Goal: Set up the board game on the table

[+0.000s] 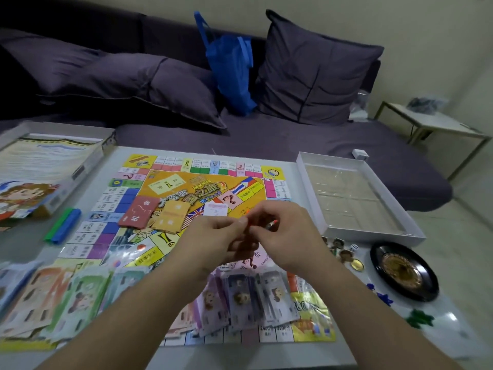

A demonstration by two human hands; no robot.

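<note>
Orange-yellow board (197,188), red card deck (138,210), blue bag (232,68), purple-grey cushions (314,73)

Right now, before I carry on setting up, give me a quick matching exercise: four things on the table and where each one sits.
Things:
1. roulette wheel
2. red card deck
3. green and blue sticks
4. box tray

Places:
A. on the board's middle
B. left of the board
C. far right of the board
D. near right of the board

Pairs: 1-D, 2-A, 3-B, 4-C
</note>
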